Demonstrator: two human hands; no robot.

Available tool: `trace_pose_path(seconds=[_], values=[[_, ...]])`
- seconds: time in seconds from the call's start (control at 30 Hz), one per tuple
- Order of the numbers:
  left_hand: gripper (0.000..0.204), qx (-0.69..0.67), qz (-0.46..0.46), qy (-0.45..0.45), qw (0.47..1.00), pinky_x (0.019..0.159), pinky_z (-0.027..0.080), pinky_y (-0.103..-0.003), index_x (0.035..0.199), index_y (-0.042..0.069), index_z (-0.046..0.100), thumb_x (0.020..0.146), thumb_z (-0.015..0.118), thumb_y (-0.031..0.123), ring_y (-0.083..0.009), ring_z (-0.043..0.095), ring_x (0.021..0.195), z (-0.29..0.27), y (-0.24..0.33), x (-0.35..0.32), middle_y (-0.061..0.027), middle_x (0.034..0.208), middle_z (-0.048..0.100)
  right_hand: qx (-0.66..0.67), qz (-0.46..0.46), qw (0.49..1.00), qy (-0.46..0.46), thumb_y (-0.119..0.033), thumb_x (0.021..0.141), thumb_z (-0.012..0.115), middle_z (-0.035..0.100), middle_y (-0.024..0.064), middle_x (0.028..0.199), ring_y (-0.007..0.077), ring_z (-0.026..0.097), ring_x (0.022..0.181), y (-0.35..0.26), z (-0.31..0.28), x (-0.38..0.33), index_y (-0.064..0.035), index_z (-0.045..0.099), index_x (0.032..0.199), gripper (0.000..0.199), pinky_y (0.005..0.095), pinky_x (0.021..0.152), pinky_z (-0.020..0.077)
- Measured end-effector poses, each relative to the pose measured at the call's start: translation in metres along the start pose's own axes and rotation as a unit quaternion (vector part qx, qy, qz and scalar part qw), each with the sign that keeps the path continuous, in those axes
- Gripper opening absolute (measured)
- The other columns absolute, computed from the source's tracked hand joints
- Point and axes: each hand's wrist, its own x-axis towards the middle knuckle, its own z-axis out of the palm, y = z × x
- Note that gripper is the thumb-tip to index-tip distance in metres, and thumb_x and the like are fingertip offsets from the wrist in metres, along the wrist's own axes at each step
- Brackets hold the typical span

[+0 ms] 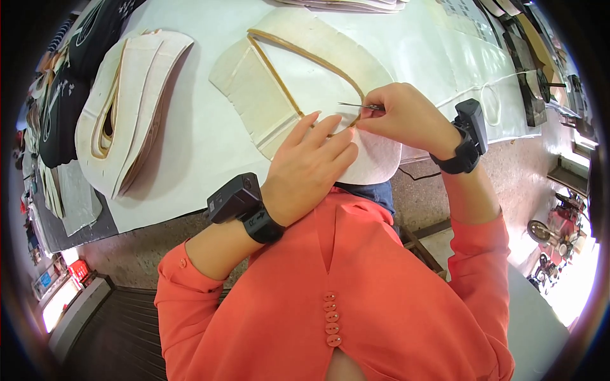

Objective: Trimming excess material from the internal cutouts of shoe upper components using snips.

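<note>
A cream fabric piece (298,70) with a tan piped edge lies on the white table (203,127). My left hand (311,166) rests flat on its near edge, fingers spread, pressing the cloth down. Just to the right, my right hand (406,117) pinches a thin metal tool (356,105), like small snips or tweezers, whose tip points left over the tan edging. Both wrists wear black devices on straps.
A stack of similar cream fabric pieces (133,108) lies at the left of the table. Dark printed garments (70,82) sit at the far left. More cut pieces (356,5) lie at the far edge. A sewing machine (527,70) stands at the right. Concrete floor below.
</note>
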Motion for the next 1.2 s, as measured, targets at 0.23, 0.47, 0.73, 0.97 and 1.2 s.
trace_pose_path(seconds=[0.23, 0.47, 0.73, 0.97, 1.2], values=[[0.016, -0.011, -0.012, -0.004, 1.0, 0.112, 0.041, -0.048, 0.102, 0.008, 0.063, 0.086, 0.062, 0.011, -0.0282, 0.054, 0.128, 0.0, 0.002, 0.003, -0.0041, 0.128, 0.063, -0.047, -0.004, 0.999, -0.004, -0.022, 0.077, 0.072, 0.067, 0.0179, 0.071, 0.0308, 0.065, 0.065, 0.003, -0.009, 0.006, 0.0009, 0.072, 0.081, 0.023, 0.0372, 0.064, 0.0514], [0.015, 0.005, -0.001, -0.004, 1.0, 0.11, 0.041, -0.05, 0.101, 0.006, 0.063, 0.087, 0.063, 0.012, -0.0299, 0.053, 0.128, 0.003, 0.004, 0.008, -0.0051, 0.133, 0.062, -0.034, -0.022, 0.999, -0.024, -0.02, 0.075, 0.071, 0.067, 0.0167, 0.071, 0.0298, 0.065, 0.064, 0.006, -0.014, 0.01, 0.0001, 0.072, 0.08, 0.021, 0.0368, 0.063, 0.0511], [0.021, -0.017, -0.013, -0.008, 1.0, 0.109, 0.042, -0.05, 0.109, 0.007, 0.065, 0.088, 0.065, 0.01, -0.0299, 0.056, 0.127, -0.001, 0.008, -0.018, -0.005, 0.135, 0.063, -0.083, -0.02, 0.996, -0.006, -0.02, 0.077, 0.072, 0.062, 0.0196, 0.067, 0.0291, 0.059, 0.059, 0.003, -0.012, 0.013, 0.0029, 0.07, 0.081, 0.023, 0.0371, 0.058, 0.0466], [0.032, -0.021, -0.097, -0.026, 0.995, 0.11, 0.041, -0.052, 0.118, 0.006, 0.066, 0.088, 0.07, 0.014, -0.0335, 0.055, 0.132, -0.022, -0.007, -0.057, -0.008, 0.135, 0.064, -0.057, -0.028, 0.998, -0.018, -0.024, 0.08, 0.069, 0.063, 0.0224, 0.071, 0.0383, 0.062, 0.065, -0.012, 0.016, 0.005, 0.0043, 0.069, 0.081, 0.029, 0.043, 0.063, 0.0492], [0.024, -0.058, -0.089, 0.02, 0.994, 0.106, 0.045, -0.052, 0.109, 0.003, 0.065, 0.087, 0.071, 0.01, -0.037, 0.059, 0.125, -0.022, 0.0, -0.048, -0.0138, 0.13, 0.064, 0.014, 0.028, 0.999, -0.02, -0.022, 0.08, 0.067, 0.066, 0.0221, 0.073, 0.0385, 0.066, 0.071, -0.036, 0.039, 0.005, 0.0021, 0.072, 0.081, 0.024, 0.0439, 0.069, 0.0529]])
